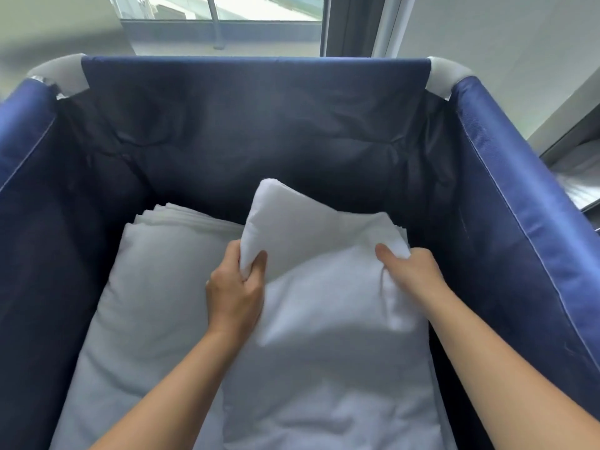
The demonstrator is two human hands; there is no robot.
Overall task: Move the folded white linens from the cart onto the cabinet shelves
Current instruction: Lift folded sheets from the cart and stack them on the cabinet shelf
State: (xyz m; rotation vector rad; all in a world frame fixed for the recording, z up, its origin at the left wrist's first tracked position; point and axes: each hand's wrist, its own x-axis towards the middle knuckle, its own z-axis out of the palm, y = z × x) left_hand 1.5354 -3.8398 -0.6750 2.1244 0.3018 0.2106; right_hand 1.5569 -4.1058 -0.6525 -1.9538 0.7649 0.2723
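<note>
Both hands (left (235,287), right (410,271)) on folded linen (311,228)

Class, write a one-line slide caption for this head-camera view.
Both hands, left hand and right hand, grip a folded white linen above stacked white linens inside a navy fabric cart.

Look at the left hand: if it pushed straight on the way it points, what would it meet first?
Probably the cart's dark blue far wall. The left hand, gripping the raised folded linen, points up-picture over the flat linen stack; depth is unclear.
</note>
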